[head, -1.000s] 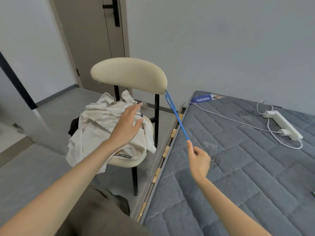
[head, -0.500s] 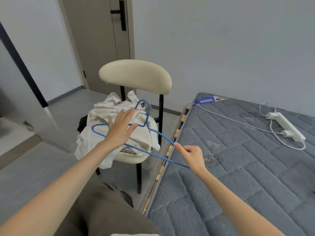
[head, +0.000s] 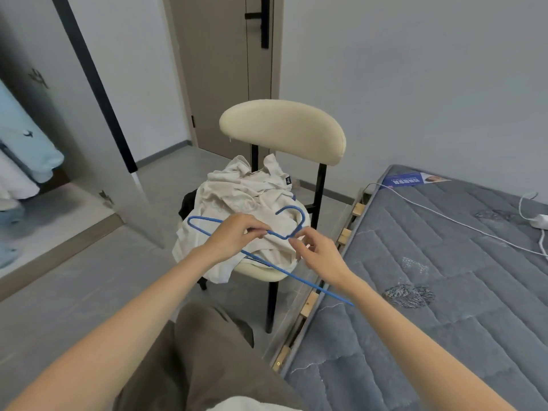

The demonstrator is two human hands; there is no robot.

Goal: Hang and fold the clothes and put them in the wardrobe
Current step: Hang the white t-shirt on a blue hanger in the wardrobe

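A blue wire hanger lies tilted over a crumpled cream garment piled on the chair seat. My left hand grips the hanger's upper wire near its neck, fingers curled round it. My right hand hovers by the neck below the hook, fingers loosely bent. Its index fingertip just reaches the wire without pinching it. The hanger's long bottom bar runs under my right wrist, and its far corner sticks out free over the mattress edge. A dark garment peeks out beneath the cream pile.
The chair has a cream backrest and black legs and stands beside a grey mattress on the right. A white power strip and cable lie on the mattress. The open wardrobe on the left holds light-blue clothes. A door is behind the chair.
My right hand let go of the hanger's far corner and moved up to the neck. My left hand went from flat on the clothes to gripping the hanger's upper wire.
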